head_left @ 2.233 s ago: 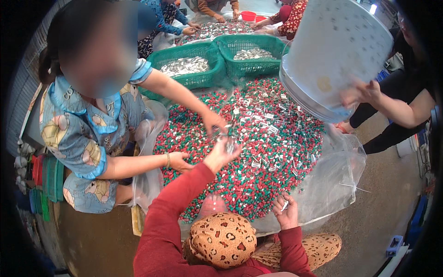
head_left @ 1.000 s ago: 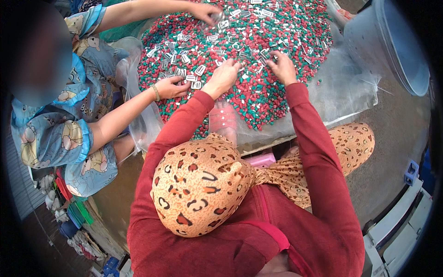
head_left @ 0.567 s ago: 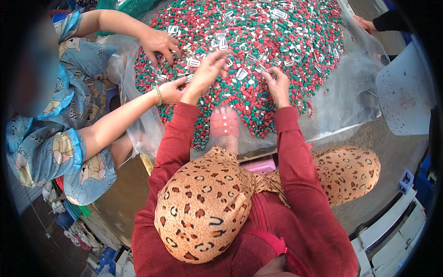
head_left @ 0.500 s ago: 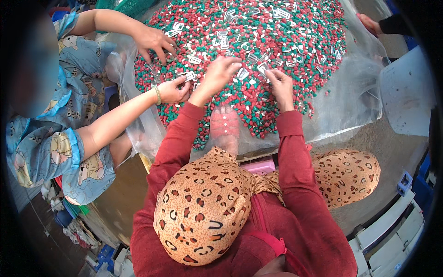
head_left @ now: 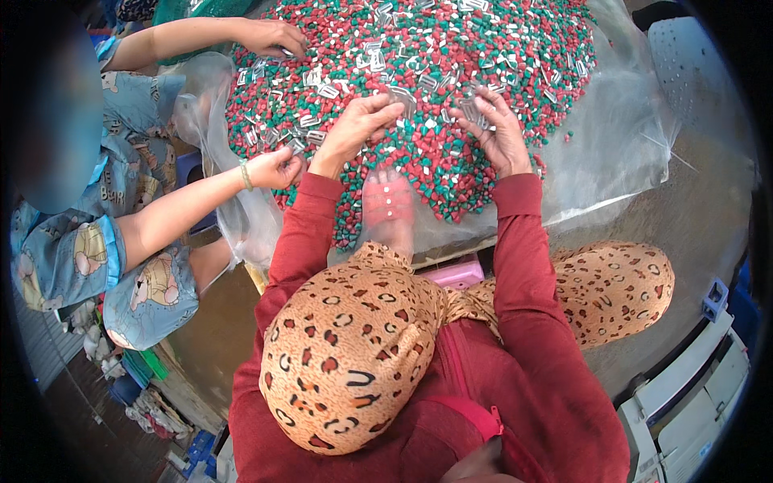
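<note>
A wide heap of small red, green and white plastic pieces [head_left: 451,181] lies before me, with flat clear plastic clips scattered over it. My left hand [head_left: 354,133] is closed, its thumb and fingertips pinching a clear plastic clip [head_left: 405,100] above the heap. Opposite it, my right hand [head_left: 501,133] has its fingers curled around another clear plastic clip [head_left: 473,113]. Both clips look smeared, so their detail is hard to make out. My bare foot in a pink sandal [head_left: 388,201] rests at the heap's near edge, between my forearms.
A co-worker on the left reaches in with a far hand [head_left: 278,37] and a nearer hand [head_left: 275,169], close to loose clips. Translucent sheeting [head_left: 592,181] lies under the heap. A pale container [head_left: 696,72] stands far right; a pink object [head_left: 455,274] sits below the platform's edge.
My left hand now pinches a clip that was not visible there before. My right hand's fingers have spread around its clip. The co-worker's hands have moved apart; a hand at upper right is gone.
</note>
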### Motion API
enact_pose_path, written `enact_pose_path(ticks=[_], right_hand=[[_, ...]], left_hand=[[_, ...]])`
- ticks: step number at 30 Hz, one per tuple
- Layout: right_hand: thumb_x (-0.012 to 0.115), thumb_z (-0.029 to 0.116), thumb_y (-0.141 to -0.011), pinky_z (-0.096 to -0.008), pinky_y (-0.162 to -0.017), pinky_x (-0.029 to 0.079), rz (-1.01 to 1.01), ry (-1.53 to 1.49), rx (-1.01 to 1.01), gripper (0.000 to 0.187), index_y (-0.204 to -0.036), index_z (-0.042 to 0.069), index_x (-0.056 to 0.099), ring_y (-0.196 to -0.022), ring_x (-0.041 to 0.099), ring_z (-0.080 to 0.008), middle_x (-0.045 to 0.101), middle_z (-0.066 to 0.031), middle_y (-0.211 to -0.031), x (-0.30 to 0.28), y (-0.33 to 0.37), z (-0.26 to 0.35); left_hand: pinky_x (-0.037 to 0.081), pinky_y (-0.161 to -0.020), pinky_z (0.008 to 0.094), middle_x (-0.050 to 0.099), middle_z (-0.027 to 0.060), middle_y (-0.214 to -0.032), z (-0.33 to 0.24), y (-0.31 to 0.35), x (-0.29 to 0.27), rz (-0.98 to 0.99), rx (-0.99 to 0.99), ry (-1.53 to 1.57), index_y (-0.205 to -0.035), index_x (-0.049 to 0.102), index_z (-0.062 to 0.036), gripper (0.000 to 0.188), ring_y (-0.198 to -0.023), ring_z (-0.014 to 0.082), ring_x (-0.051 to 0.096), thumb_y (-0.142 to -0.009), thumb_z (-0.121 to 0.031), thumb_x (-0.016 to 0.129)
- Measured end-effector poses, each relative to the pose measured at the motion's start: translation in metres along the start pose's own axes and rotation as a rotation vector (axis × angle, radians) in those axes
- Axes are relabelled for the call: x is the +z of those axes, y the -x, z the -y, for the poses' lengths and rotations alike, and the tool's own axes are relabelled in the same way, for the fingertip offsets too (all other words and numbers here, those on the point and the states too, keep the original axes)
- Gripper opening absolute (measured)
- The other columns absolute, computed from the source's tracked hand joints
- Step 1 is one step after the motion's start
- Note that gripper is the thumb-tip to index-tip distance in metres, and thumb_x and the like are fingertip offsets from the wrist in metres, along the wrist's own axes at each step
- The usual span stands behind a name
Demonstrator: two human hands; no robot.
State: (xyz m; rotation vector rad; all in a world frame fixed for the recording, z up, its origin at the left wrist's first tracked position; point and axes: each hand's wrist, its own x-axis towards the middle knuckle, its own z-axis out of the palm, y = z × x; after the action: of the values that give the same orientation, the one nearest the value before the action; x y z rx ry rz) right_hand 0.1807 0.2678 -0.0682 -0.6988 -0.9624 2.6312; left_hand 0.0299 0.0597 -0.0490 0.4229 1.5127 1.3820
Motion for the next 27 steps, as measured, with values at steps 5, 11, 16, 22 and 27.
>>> enact_pose_path(ticks=[5,11,16,22,27], right_hand=[[0.042,0.017,-0.094,-0.0490,-0.082,0.054,0.156,-0.273,0.063,0.039,-0.127,-0.002,0.036,-0.106,0.053,-0.0446,0.046,-0.0298,-0.121,0.000,0.009,0.014],[0.040,0.020,-0.095,-0.0524,-0.082,0.052,0.194,-0.404,0.141,0.040,-0.123,-0.008,0.039,-0.106,0.052,-0.0452,0.046,-0.0285,-0.124,-0.031,0.006,0.016],[0.041,0.011,-0.089,-0.0558,-0.091,0.045,0.164,-0.282,0.157,0.049,-0.133,-0.005,0.029,-0.114,0.046,-0.0444,0.039,-0.0266,-0.131,-0.019,0.012,0.017],[0.041,-0.005,-0.071,-0.0590,-0.101,0.033,0.348,-0.675,0.070,0.068,-0.137,0.000,0.027,-0.124,0.036,-0.0441,0.030,-0.0264,-0.138,-0.010,0.015,0.008],[0.059,0.013,-0.086,-0.0187,-0.033,0.026,0.135,-0.588,0.166,0.036,-0.119,0.005,0.048,-0.062,0.044,-0.0112,0.044,-0.0038,-0.073,-0.020,-0.006,0.011]], left_hand=[[0.052,-0.052,0.0239,0.056,0.0149,-0.105,0.000,0.021,0.016,0.181,0.221,0.635,-0.119,0.046,0.0008,0.041,-0.085,0.0220,0.058,-0.088,-0.024,0.058],[0.055,-0.051,0.0293,0.058,0.0161,-0.097,-0.008,-0.014,0.018,0.473,0.155,0.910,-0.108,0.052,0.0008,0.040,-0.083,0.0276,0.062,-0.092,-0.036,0.048],[0.055,-0.056,0.0282,0.060,0.0121,-0.088,-0.035,-0.043,0.007,0.032,0.043,0.436,-0.113,0.055,-0.0002,0.035,-0.073,0.0217,0.061,-0.093,-0.028,0.048],[0.049,-0.056,0.0205,0.058,0.0041,-0.092,-0.047,-0.062,0.015,0.023,0.146,0.030,-0.119,0.056,-0.0049,0.033,-0.073,0.0079,0.051,-0.089,-0.020,0.054],[0.047,-0.057,0.0288,0.054,0.0052,-0.073,-0.031,-0.084,0.023,-0.115,0.394,-0.706,-0.110,0.061,-0.0048,0.032,-0.070,0.0167,0.055,-0.085,-0.024,0.061]])
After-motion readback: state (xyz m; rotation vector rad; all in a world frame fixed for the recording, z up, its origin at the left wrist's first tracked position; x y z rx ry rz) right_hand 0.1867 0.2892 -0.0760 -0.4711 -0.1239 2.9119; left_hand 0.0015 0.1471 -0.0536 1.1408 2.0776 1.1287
